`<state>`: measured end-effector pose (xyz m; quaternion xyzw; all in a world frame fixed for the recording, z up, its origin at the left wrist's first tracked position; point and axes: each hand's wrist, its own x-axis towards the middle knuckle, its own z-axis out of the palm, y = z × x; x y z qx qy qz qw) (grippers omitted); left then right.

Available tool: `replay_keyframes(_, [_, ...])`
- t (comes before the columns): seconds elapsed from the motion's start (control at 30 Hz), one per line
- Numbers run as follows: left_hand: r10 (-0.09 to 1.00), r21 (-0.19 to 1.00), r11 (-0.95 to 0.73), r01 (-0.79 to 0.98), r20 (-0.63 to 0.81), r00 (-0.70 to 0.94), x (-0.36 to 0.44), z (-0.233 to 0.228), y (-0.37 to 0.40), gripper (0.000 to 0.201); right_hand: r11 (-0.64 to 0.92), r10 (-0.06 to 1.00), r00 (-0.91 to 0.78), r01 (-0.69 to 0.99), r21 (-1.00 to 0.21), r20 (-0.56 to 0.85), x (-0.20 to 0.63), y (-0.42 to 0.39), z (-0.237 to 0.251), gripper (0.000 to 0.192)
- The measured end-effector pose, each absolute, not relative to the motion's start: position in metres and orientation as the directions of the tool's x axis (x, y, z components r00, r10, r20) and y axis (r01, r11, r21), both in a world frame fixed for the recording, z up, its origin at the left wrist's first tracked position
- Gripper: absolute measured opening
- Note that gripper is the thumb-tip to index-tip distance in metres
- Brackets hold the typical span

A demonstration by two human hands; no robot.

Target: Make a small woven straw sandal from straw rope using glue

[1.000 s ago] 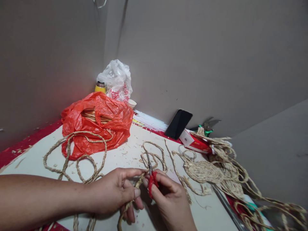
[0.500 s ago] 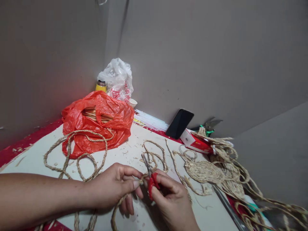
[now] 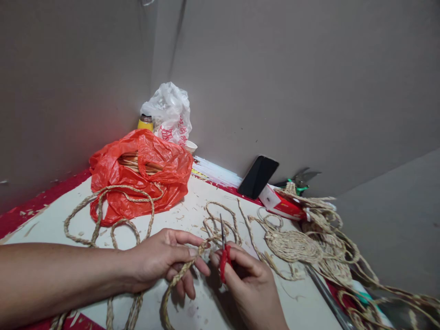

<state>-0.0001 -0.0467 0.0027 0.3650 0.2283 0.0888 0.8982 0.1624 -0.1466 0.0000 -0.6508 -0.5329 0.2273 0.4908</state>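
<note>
A braided straw rope [image 3: 181, 273] runs across the fingers of my left hand [image 3: 168, 259], pinched between thumb and forefinger. One end of it hangs toward the near edge, and the rest trails away over the board. My right hand [image 3: 250, 282] grips small scissors [image 3: 224, 263] by their red handles. The blades point up and away, close beside the rope; whether they touch it I cannot tell. More loops of braided rope [image 3: 152, 220] lie to the left, partly behind my left forearm.
A red plastic bag [image 3: 144, 183] holding straw stands at the back left. Behind it are a clear bag [image 3: 170, 112] and a yellow bottle [image 3: 145, 123]. A phone [image 3: 258, 177] leans by a red box [image 3: 288, 205]. Coiled straw pieces [image 3: 294, 245] lie right on the white board [image 3: 309, 305].
The scissors have drawn slightly right, away from my left fingers, and their blades have swung upright. More of the rope shows between my hands.
</note>
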Motion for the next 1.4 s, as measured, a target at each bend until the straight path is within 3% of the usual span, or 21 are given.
replay_keyframes(0.27, [0.319, 0.667, 0.744, -0.025, -0.323, 0.891, 0.000, 0.006, -0.042, 0.030, 0.200, 0.918, 0.093, 0.731, -0.652, 0.385, 0.170, -0.144, 0.002, 0.021])
replay_keyframes(0.47, [0.330, 0.655, 0.753, -0.052, -0.308, 0.892, 0.000, 0.007, -0.034, 0.021, 0.163, 0.965, -0.047, 0.876, -0.454, 0.257, 0.181, -0.143, 0.001, 0.020])
replay_keyframes(0.77, [0.390, 0.681, 0.729, -0.074, -0.324, 0.862, -0.001, 0.006, -0.031, 0.028, 0.152, 0.959, -0.087, 0.961, -0.232, 0.269, 0.187, -0.142, 0.010, 0.022])
replay_keyframes(1.07, [0.423, 0.722, 0.690, -0.052, -0.345, 0.838, 0.000, 0.007, -0.032, 0.023, 0.154, 0.967, -0.130, 0.983, -0.100, 0.217, 0.187, -0.144, 0.012, 0.021])
replay_keyframes(1.4, [0.442, 0.707, 0.705, -0.058, -0.374, 0.815, 0.001, 0.007, -0.031, 0.024, 0.195, 0.968, -0.170, 0.972, -0.129, 0.183, 0.190, -0.145, 0.010, 0.028])
